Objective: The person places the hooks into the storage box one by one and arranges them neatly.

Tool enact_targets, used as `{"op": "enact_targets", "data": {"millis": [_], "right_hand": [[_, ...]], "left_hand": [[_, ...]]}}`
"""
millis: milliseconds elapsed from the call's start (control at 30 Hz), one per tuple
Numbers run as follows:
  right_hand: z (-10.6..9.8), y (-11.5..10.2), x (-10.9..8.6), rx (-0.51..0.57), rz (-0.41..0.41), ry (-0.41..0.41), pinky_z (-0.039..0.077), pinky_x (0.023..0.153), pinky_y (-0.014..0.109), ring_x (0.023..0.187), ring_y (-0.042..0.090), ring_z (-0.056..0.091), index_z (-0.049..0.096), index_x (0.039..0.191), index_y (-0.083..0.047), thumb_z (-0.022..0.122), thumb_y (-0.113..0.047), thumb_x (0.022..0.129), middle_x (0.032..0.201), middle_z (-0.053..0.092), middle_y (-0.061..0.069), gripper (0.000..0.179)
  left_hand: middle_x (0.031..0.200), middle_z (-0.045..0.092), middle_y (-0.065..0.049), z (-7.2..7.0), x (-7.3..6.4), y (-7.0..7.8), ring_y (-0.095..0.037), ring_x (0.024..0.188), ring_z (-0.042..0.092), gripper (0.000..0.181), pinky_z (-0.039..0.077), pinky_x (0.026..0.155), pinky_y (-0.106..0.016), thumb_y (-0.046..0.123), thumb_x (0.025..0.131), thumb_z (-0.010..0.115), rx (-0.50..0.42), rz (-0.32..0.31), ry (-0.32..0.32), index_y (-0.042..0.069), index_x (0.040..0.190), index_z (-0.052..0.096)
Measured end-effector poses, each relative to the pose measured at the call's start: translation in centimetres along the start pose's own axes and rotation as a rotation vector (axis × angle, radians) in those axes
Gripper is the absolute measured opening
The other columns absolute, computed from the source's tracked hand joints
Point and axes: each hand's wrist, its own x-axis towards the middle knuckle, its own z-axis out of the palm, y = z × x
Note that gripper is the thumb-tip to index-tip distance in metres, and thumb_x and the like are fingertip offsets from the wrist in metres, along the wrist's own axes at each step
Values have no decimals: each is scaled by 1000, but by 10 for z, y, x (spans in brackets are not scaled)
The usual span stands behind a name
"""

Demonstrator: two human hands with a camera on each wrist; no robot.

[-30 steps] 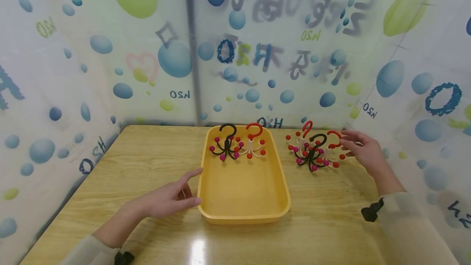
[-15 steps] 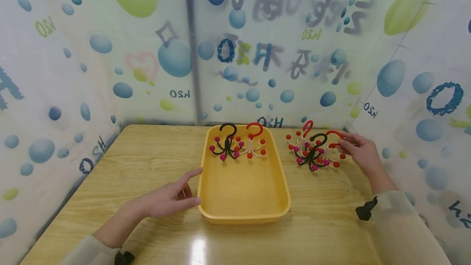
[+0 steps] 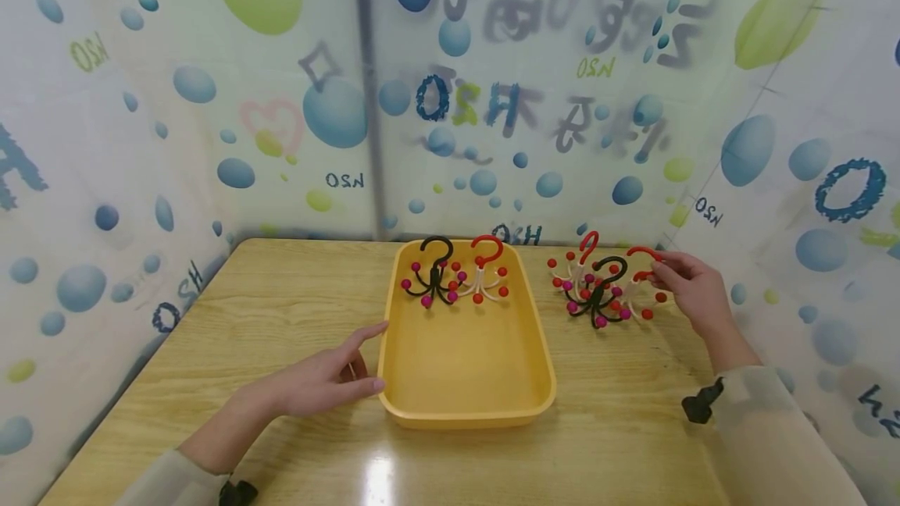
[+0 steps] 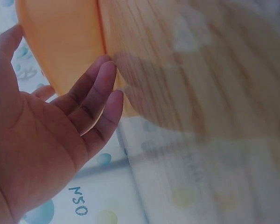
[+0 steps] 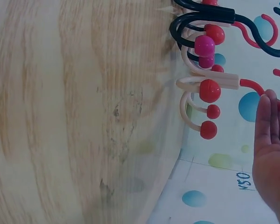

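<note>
My right hand (image 3: 696, 291) pinches the red hook of a white multi-arm hook hanger with red ball tips (image 5: 224, 80). In the right wrist view this hanger stands at the table's surface, and the fingertips of the hand (image 5: 273, 154) meet its red hook. Close beside it are a black hanger with magenta balls (image 3: 597, 295) and another white hanger with a red hook (image 3: 589, 240), partly overlapping. My left hand (image 3: 323, 377) touches the left side of a yellow tray (image 3: 467, 365) with thumb and index finger. The left wrist view shows its other fingers loosely bent, holding nothing.
Inside the tray's far end stand a black hanger (image 3: 433, 276) and a white hanger with a red hook (image 3: 480, 278), side by side. A wooden table (image 3: 295, 295) carries everything. Printed curtains (image 3: 281, 201) enclose its back and both sides.
My right hand has moved slightly left and taken hold of the red hook. That hanger has since shifted a little to the right. The left hand and tray stay put.
</note>
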Motion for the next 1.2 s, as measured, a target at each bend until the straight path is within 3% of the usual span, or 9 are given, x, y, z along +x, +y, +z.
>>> {"op": "enact_targets", "data": {"millis": [233, 400, 467, 667, 900, 1200], "right_hand": [[-9, -6, -2, 4, -17, 8, 58, 78, 12, 87, -8, 72, 71, 128, -31, 65, -30, 113, 97, 71, -31, 16], [-15, -12, -6, -14, -1, 16, 57, 75, 12, 87, -8, 72, 70, 140, -18, 64, -32, 113, 98, 72, -31, 31], [-17, -14, -7, -16, -8, 34, 57, 76, 10, 85, -9, 72, 71, 137, -18, 65, -32, 112, 98, 73, -29, 29], [-25, -18, -10, -15, -18, 65, 58, 76, 10, 84, -7, 73, 69, 121, -35, 68, -33, 111, 97, 71, -27, 10], [-36, -25, -21, -42, 14, 56, 55, 77, 7, 86, -4, 74, 70, 127, -32, 68, -38, 110, 98, 72, -29, 18], [-45, -34, -35, -57, -4, 73, 52, 77, 5, 81, -3, 72, 69, 121, -39, 67, -34, 111, 91, 72, -31, 11]], "left_hand": [[111, 68, -2, 0, 1, -1, -17, 99, 65, 87, 55, 84, -32, 55, 108, 66, 5, 1, 3, 29, 176, 18], [111, 68, -3, 0, 1, 0, -18, 99, 64, 88, 55, 84, -32, 55, 108, 66, 1, -9, -5, 27, 176, 18], [111, 68, -2, 0, 1, 0, -18, 98, 64, 88, 55, 84, -32, 55, 108, 66, 0, -10, -6, 27, 176, 18], [111, 68, -2, 0, 0, 1, -18, 98, 64, 87, 54, 84, -32, 55, 108, 66, 7, -9, -4, 27, 176, 18], [111, 68, -2, 0, 0, 1, -18, 98, 64, 88, 54, 84, -32, 55, 108, 66, 12, -8, -3, 26, 176, 19], [110, 68, -2, 0, 0, 1, -17, 97, 64, 88, 54, 83, -32, 55, 108, 66, 16, -7, 3, 27, 176, 18]]}}
